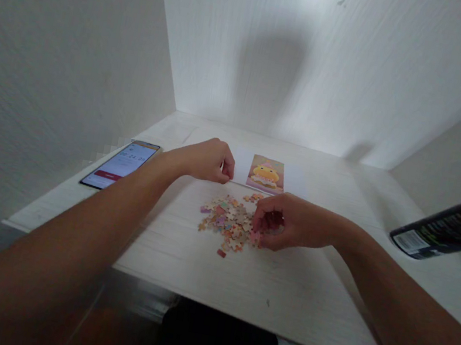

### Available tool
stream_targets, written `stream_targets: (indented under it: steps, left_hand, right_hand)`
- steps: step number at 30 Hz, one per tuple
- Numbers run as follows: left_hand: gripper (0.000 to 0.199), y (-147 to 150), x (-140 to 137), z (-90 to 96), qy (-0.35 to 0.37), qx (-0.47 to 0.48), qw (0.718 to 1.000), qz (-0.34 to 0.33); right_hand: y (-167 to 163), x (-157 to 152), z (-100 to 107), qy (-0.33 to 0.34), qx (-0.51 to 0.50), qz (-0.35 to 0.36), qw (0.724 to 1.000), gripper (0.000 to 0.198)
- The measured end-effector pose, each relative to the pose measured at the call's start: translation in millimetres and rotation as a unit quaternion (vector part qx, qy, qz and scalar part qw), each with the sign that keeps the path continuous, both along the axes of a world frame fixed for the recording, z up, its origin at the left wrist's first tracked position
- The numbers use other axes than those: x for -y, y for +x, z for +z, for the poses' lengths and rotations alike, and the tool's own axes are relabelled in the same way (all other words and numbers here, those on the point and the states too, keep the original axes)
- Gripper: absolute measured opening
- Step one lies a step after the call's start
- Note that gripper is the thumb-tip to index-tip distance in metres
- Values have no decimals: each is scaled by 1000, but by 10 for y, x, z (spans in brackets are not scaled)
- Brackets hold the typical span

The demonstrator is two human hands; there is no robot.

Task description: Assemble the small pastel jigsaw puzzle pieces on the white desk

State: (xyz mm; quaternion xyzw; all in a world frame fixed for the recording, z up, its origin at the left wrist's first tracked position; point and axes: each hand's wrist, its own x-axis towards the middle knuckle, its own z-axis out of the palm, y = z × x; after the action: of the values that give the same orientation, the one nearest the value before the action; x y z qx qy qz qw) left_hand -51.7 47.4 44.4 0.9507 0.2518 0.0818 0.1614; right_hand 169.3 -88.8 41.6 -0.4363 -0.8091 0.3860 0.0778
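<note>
A heap of small jigsaw puzzle pieces, mostly orange, cream and pink, lies on the pale table in front of me. My right hand is at the heap's right side, its fingers curled and thumb and fingertips closing on a pink puzzle piece. Farther back and to the left, my left hand rests with its fingers bent together at the edge of a white sheet. What those fingers hold, if anything, is hidden. Just right of it, a picture card with a yellow plush figure lies on the sheet.
A phone with a lit timer screen lies at the left, partly behind my left forearm. On the right stands a dark can, looking tilted. White panels enclose the table at the back and sides.
</note>
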Motion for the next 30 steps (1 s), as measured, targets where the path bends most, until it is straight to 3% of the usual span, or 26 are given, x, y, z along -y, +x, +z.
stream_targets:
  steps: [5, 10, 14, 17, 21, 30]
  left_hand:
    - [13, 9, 24, -59, -67, -66, 995, -36]
    - [19, 17, 76, -24, -60, -80, 994, -51]
    - [24, -4, 86, 6, -108, -91, 988, -60]
    - [26, -5, 78, -5, -119, -92, 987, -52]
    - [24, 11, 81, -21, -125, -89, 987, -38]
    - [27, 26, 149, 12, -134, -80, 987, -34]
  right_hand:
    - [126, -90, -13, 4, -47, -52, 998, 26]
    - [242, -201, -124, 22, -16, -98, 995, 20]
    - [166, -199, -171, 117, 24, -152, 981, 17]
    - [95, -180, -192, 183, 41, -137, 973, 17]
    - [49, -175, -246, 227, 29, -99, 968, 17]
    - [24, -224, -344, 322, -36, -149, 934, 11]
